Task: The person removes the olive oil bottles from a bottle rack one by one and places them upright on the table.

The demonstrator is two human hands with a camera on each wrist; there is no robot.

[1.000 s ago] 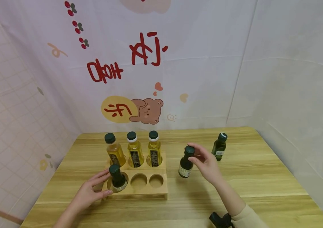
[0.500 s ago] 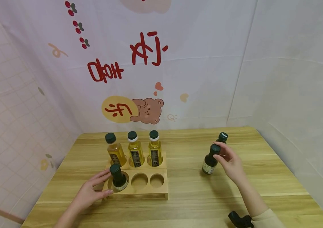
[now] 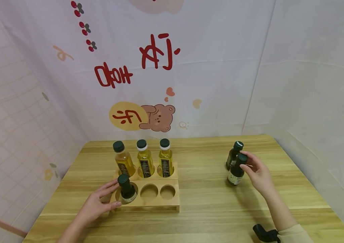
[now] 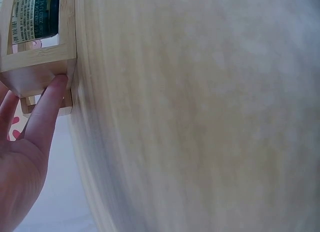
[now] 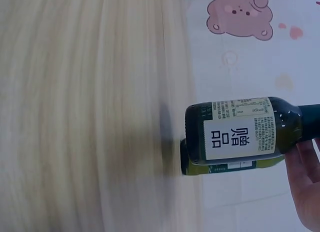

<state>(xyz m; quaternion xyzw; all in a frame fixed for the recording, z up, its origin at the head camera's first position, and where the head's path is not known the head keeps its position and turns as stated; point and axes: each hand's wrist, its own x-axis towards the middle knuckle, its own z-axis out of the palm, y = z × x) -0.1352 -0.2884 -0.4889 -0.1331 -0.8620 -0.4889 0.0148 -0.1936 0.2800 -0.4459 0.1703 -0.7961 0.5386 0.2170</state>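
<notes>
My right hand (image 3: 258,172) pinches a small dark green glass bottle (image 3: 235,173) near its cap. That bottle is upright, its pale label (image 5: 235,137) showing in the right wrist view; whether its base touches the table I cannot tell. Close behind it stands another dark green bottle (image 3: 231,158), partly hidden. My left hand (image 3: 94,206) touches the left end of a two-tier wooden rack (image 3: 172,202), its thumb (image 4: 47,109) against the end panel in the left wrist view. A third dark green bottle (image 3: 127,190) stands in the rack's front-left hole, beside the left fingers.
Three bottles of yellow oil, left (image 3: 124,163), middle (image 3: 145,163) and right (image 3: 166,162), fill the rack's back row. Two front holes, middle (image 3: 149,192) and right (image 3: 167,192), hold nothing. Bare wooden table (image 3: 202,209) lies right of the rack, with a printed cloth (image 3: 214,84) behind.
My right hand has carried the dark green bottle rightward from near the rack until it overlaps the standing one in the head view. The left hand keeps its place on the rack.
</notes>
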